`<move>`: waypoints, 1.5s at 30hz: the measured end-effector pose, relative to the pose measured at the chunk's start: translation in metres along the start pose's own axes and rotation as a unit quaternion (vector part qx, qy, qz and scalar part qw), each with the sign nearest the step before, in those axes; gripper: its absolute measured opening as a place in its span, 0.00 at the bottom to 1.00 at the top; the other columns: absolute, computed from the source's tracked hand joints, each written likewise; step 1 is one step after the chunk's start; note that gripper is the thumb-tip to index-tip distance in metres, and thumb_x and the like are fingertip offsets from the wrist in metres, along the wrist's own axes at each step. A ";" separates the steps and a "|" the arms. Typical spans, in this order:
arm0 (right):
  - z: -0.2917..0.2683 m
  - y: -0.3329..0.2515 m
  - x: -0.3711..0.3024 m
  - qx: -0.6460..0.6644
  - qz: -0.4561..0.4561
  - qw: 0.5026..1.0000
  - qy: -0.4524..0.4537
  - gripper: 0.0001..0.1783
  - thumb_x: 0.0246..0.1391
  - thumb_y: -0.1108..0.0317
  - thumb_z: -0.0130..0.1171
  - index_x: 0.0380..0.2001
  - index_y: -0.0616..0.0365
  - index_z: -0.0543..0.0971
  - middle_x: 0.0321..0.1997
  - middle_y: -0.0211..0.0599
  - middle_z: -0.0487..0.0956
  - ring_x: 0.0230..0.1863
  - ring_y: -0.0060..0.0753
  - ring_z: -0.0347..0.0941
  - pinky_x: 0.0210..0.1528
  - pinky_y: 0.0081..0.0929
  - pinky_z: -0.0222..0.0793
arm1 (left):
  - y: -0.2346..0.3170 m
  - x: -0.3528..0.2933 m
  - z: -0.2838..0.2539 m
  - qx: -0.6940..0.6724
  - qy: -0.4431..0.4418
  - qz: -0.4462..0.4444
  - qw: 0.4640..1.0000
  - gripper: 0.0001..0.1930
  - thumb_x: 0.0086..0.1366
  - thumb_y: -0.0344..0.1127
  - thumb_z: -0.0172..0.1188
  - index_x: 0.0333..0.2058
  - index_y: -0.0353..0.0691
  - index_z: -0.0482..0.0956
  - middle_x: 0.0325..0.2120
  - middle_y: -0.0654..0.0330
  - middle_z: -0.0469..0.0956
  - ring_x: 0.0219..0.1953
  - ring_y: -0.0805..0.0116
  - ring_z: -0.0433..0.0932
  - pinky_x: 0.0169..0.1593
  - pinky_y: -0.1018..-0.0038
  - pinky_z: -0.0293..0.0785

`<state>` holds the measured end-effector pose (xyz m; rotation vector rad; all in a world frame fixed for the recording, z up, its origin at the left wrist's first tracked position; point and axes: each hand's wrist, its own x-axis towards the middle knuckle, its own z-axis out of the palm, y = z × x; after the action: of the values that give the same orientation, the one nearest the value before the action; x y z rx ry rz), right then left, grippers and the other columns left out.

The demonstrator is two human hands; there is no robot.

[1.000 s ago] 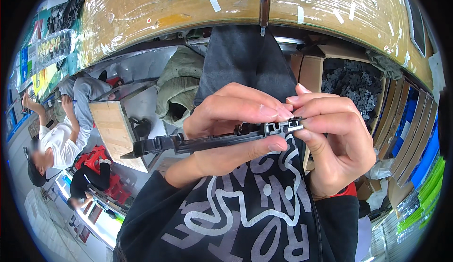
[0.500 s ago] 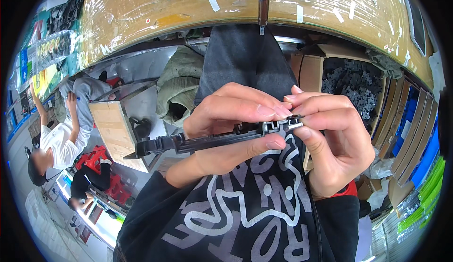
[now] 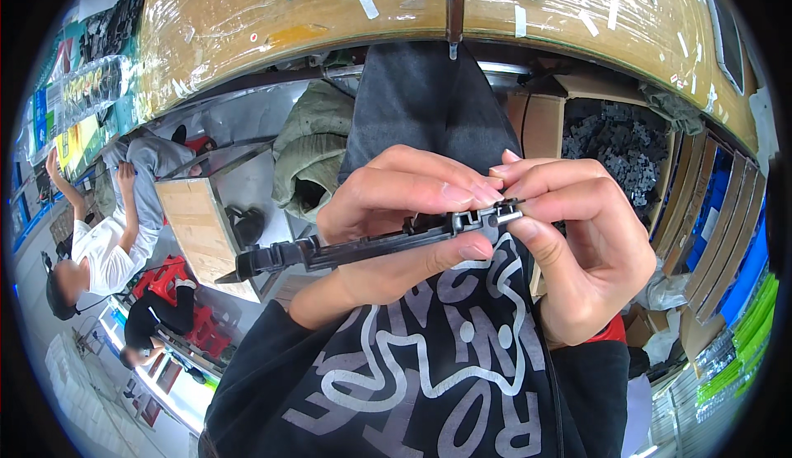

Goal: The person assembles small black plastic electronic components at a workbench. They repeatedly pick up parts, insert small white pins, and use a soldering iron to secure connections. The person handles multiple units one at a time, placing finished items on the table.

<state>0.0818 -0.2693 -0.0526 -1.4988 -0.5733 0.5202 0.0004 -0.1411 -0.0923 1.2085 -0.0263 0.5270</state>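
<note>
A curved wooden workbench wrapped in clear plastic film (image 3: 247, 29) ran across the top of the view, dotted with strips of white tape. Below it, the left hand (image 3: 396, 211) closed its fingers around a long, flat black plastic strip (image 3: 363, 246) held level in front of the black printed sweatshirt (image 3: 429, 375), while the right hand (image 3: 577, 244) pinched the strip's right end between thumb and fingertips. An open cardboard box of small dark grey parts (image 3: 610, 140) stood to the right. At the left, a person in a white shirt (image 3: 99, 244) stretched both arms upward beside a pale plywood panel (image 3: 198, 219).
</note>
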 end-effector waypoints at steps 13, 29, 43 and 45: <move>0.000 0.001 -0.004 0.006 -0.012 1.000 0.002 0.05 0.42 0.81 0.53 0.25 0.68 0.68 0.31 0.47 0.70 0.38 0.42 0.70 0.48 0.41 0.62 | 0.003 0.001 0.002 -0.009 -0.015 -0.009 1.000 0.21 0.43 0.16 0.60 0.36 0.36 0.63 0.33 0.51 0.68 0.38 0.61 0.73 0.44 0.69 0.71; 0.004 0.004 -0.004 0.022 -0.013 1.000 0.010 0.06 0.43 0.80 0.52 0.26 0.66 0.67 0.31 0.46 0.69 0.38 0.41 0.69 0.48 0.42 0.63 | 0.001 0.002 0.002 0.005 -0.010 0.013 1.000 0.18 0.45 0.17 0.59 0.35 0.37 0.64 0.32 0.52 0.68 0.36 0.62 0.73 0.43 0.69 0.71; 0.002 0.004 -0.005 0.002 -0.023 1.000 0.008 0.05 0.43 0.82 0.51 0.26 0.66 0.67 0.31 0.46 0.69 0.37 0.40 0.69 0.48 0.42 0.62 | 0.005 0.001 0.007 0.055 -0.001 -0.031 0.998 0.19 0.47 0.22 0.60 0.34 0.42 0.60 0.29 0.58 0.66 0.33 0.66 0.71 0.40 0.69 0.71; 0.002 0.004 -0.004 -0.002 -0.018 1.000 0.004 0.04 0.43 0.82 0.50 0.26 0.67 0.67 0.31 0.46 0.69 0.37 0.40 0.69 0.48 0.42 0.62 | 0.003 0.001 0.004 0.017 -0.002 -0.031 0.999 0.19 0.45 0.17 0.58 0.35 0.39 0.62 0.31 0.54 0.67 0.36 0.64 0.72 0.43 0.70 0.70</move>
<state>0.0774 -0.2705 -0.0566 -1.4910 -0.5943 0.4863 0.0007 -0.1439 -0.0874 1.2395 0.0157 0.4729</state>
